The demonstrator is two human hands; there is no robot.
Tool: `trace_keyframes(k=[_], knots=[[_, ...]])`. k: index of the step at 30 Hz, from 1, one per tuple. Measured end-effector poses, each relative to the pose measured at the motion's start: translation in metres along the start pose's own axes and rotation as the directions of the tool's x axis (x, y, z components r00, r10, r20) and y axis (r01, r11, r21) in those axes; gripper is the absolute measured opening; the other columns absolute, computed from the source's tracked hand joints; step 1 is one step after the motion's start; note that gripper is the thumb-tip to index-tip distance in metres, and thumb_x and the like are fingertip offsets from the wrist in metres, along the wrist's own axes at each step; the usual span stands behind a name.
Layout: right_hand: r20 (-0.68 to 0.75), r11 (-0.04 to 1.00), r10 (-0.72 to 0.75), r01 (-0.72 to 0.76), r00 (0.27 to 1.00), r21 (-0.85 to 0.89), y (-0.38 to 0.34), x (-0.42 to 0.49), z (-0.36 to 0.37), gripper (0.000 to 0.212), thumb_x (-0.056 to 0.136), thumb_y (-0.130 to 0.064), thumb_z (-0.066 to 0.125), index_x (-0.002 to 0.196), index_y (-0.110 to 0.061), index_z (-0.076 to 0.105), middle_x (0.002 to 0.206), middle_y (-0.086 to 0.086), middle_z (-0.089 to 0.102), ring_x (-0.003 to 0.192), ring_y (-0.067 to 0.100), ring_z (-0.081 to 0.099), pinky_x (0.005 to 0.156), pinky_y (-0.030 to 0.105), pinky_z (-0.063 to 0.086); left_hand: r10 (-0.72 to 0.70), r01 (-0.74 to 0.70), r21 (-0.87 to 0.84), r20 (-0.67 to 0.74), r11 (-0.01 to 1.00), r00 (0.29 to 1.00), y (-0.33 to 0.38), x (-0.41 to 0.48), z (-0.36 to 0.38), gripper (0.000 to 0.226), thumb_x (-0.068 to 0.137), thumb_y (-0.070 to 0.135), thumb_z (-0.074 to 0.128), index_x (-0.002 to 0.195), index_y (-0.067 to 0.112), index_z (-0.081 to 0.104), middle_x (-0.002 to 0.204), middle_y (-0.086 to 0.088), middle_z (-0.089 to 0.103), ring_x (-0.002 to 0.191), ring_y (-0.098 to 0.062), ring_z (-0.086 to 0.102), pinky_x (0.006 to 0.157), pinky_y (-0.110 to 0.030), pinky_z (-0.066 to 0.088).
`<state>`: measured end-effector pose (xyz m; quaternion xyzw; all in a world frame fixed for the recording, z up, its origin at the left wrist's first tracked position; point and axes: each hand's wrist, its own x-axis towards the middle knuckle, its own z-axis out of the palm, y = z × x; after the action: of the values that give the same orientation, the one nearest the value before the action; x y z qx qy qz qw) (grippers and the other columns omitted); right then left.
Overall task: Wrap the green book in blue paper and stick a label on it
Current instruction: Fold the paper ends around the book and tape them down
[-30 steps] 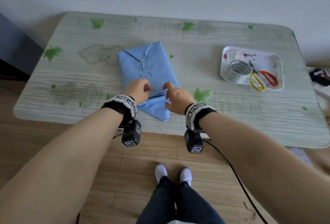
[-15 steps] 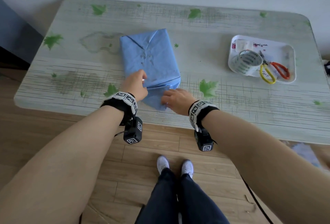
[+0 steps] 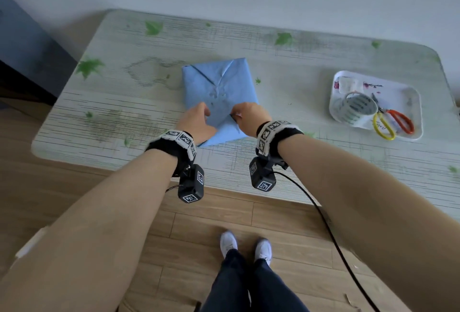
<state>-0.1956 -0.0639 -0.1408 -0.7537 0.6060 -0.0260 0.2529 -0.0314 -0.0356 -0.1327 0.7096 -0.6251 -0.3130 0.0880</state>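
Blue crinkled paper (image 3: 219, 87) hid the book, my left hand (image 3: 196, 122) and right hand (image 3: 250, 117) both pinching its near flap down; next, I judged, it needed taping.

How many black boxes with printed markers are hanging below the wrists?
2: the left box hangs below the left hand, and the right box hangs below the right hand. None seems hidden.
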Motion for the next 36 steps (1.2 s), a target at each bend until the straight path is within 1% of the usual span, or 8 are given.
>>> trace_keyframes(k=[6, 11, 14, 19, 24, 26, 29, 36], knots=[[0.052, 1.000, 0.011, -0.010, 0.999, -0.019, 0.005, -0.009, 0.005, 0.026, 0.094, -0.023, 0.048, 0.114, -0.020, 0.066, 0.116, 0.007, 0.065, 0.106, 0.031, 0.060, 0.083, 0.033, 0.047, 0.008, -0.002, 0.086, -0.070, 0.996, 0.998, 0.011, -0.010, 0.015, 0.045, 0.071, 0.041, 0.075, 0.099, 0.014, 0.051, 0.085, 0.004, 0.054, 0.078, -0.019, 0.053, 0.065, -0.027, 0.034], [0.145, 0.989, -0.061, 0.040, 0.988, 0.145, 0.003, -0.014, 0.008, 0.029, 0.090, -0.014, 0.050, 0.115, -0.016, 0.066, 0.117, 0.002, 0.067, 0.109, 0.022, 0.059, 0.097, 0.030, 0.045, -0.013, 0.034, 0.153, -0.133, 0.988, 0.991, 0.006, -0.014, 0.016, 0.042, 0.073, 0.038, 0.073, 0.099, 0.012, 0.055, 0.093, -0.003, 0.062, 0.091, -0.026, 0.060, 0.070, -0.027, 0.038], [0.130, 0.981, -0.110, 0.087, 0.985, 0.173, 0.005, -0.018, 0.017, 0.024, 0.083, -0.022, 0.066, 0.104, -0.010, 0.067, 0.101, 0.004, 0.070, 0.095, 0.020, 0.064, 0.089, 0.031, 0.050, -0.034, 0.049, 0.121, -0.119, 0.991, 0.992, 0.004, -0.017, 0.019, 0.047, 0.070, 0.037, 0.077, 0.101, 0.010, 0.055, 0.096, -0.004, 0.063, 0.093, -0.025, 0.060, 0.073, -0.028, 0.040], [0.025, 0.982, 0.009, -0.014, 1.000, 0.186, 0.003, -0.014, 0.025, 0.018, 0.075, -0.029, 0.073, 0.081, -0.019, 0.060, 0.082, 0.001, 0.067, 0.081, 0.022, 0.063, 0.074, 0.034, 0.053, -0.011, 0.022, 0.117, -0.096, 0.993, 0.995, 0.004, -0.016, 0.025, 0.051, 0.067, 0.035, 0.080, 0.103, 0.010, 0.053, 0.100, -0.005, 0.064, 0.094, -0.026, 0.062, 0.077, -0.031, 0.046], [0.103, 0.984, 0.060, -0.076, 0.993, 0.163, 0.003, -0.010, 0.017, 0.024, 0.073, -0.028, 0.077, 0.061, -0.026, 0.057, 0.076, 0.000, 0.065, 0.076, 0.019, 0.063, 0.076, 0.033, 0.056, 0.110, -0.110, 0.003, -0.016, 0.994, 0.994, 0.009, -0.010, 0.027, 0.034, 0.069, 0.024, 0.076, 0.090, 0.020, 0.049, 0.077, 0.004, 0.056, 0.070, -0.017, 0.056, 0.067, -0.031, 0.049], [0.080, 0.981, 0.079, -0.091, 0.994, 0.169, 0.004, -0.010, 0.017, 0.021, 0.077, -0.028, 0.073, 0.061, -0.025, 0.060, 0.074, 0.001, 0.063, 0.074, 0.019, 0.062, 0.075, 0.031, 0.055, 0.167, -0.160, -0.150, 0.033, 0.976, 0.985, 0.015, -0.009, 0.031, 0.026, 0.070, 0.014, 0.073, 0.083, 0.019, 0.051, 0.067, 0.006, 0.052, 0.060, -0.012, 0.048, 0.062, -0.027, 0.043], [0.082, 0.977, 0.093, -0.107, 0.992, 0.185, 0.002, -0.013, 0.022, 0.020, 0.081, -0.037, 0.068, 0.073, -0.019, 0.071, 0.077, 0.005, 0.067, 0.074, 0.022, 0.063, 0.073, 0.030, 0.054, 0.139, -0.096, -0.275, 0.141, 0.957, 0.980, 0.015, -0.011, 0.035, 0.020, 0.074, 0.007, 0.068, 0.086, 0.013, 0.053, 0.066, 0.005, 0.051, 0.061, -0.013, 0.047, 0.061, -0.022, 0.040], [0.257, 0.988, -0.060, 0.021, 0.965, 0.152, -0.006, -0.018, 0.007, 0.023, 0.092, -0.018, 0.054, 0.104, -0.011, 0.072, 0.106, 0.006, 0.068, 0.098, 0.023, 0.061, 0.081, 0.024, 0.042, 0.039, 0.003, -0.204, 0.202, 0.979, 0.979, 0.001, -0.008, 0.035, 0.022, 0.086, 0.001, 0.052, 0.075, 0.019, 0.047, 0.066, 0.000, 0.051, 0.051, -0.019, 0.052, 0.059, -0.029, 0.044]])
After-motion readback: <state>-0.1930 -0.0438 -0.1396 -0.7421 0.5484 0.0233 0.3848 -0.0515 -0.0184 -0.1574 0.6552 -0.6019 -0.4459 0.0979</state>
